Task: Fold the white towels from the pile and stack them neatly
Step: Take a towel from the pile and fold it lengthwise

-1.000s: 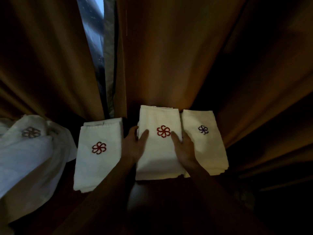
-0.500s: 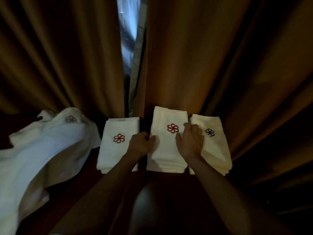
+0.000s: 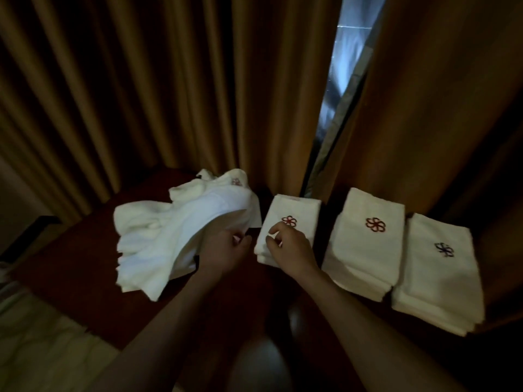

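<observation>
Your left hand (image 3: 226,247) was at the near edge of the loose, unfolded pile of white terry towels (image 3: 181,236), fingers curled toward the cloth; whether it had actually pinched a layer, you couldn't tell in that dim light. Your right hand (image 3: 288,247) sat on the left-most folded white towel stack with the red flower emblem (image 3: 291,219), fingers bent, tips touching the top fold near its near-left corner; no clear grip there.

The middle folded white stack with a red flower emblem (image 3: 368,239) and the right folded white stack with a dark blue flower emblem (image 3: 441,264) lay just beside each other, near the edge of the dark red-brown tabletop (image 3: 70,275). Brown pleated curtains (image 3: 169,80) hung behind everything.

Risks, as judged from this:
- Left-most stack lay just beside the pile. If you'd pulled a towel out fast, the trailing cloth could have dragged across it and skewed the top fold.
- Pile layers looked tangled. Pulling from one edge might have brought two towels at once, or slid the whole heap toward the near edge.
- Bent fingertips on the stack corner could have rumpled the fold when lifted.
- Right stack sat close to the table's edge; a nudge along the row could have tipped it off.
- Low light made edges hard to align.
</observation>
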Demonstrator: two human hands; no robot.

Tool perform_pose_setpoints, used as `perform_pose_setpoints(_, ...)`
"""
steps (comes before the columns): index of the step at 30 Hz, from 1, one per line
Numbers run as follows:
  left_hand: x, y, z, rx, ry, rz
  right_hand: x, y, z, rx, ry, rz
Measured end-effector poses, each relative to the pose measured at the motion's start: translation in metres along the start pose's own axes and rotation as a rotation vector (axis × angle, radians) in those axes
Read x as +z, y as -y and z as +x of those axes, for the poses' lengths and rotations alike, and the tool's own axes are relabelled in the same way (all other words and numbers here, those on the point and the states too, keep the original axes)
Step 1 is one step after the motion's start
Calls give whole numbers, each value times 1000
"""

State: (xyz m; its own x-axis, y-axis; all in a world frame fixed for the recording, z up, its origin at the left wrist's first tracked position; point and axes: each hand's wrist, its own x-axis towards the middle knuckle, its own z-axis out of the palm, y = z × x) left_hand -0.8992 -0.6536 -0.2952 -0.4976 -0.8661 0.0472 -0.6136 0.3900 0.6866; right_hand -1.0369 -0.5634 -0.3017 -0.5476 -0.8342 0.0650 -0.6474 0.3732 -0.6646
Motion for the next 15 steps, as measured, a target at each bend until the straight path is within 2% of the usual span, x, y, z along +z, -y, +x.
perform_pose_setpoints(3,-19,20,4,-33,-80,98,15,22,8,-28,54,25)
perform_pose_setpoints(6,-29,40,17,-38,-88,205,36,34,23,-66,123,7)
perform_pose_setpoints(10,-36,70,45,26,-114,408,65,48,58,-51,155,8)
perform_pose_setpoints(15,-47,123,94,90,-80,360,102,65,120,91,152,-47)
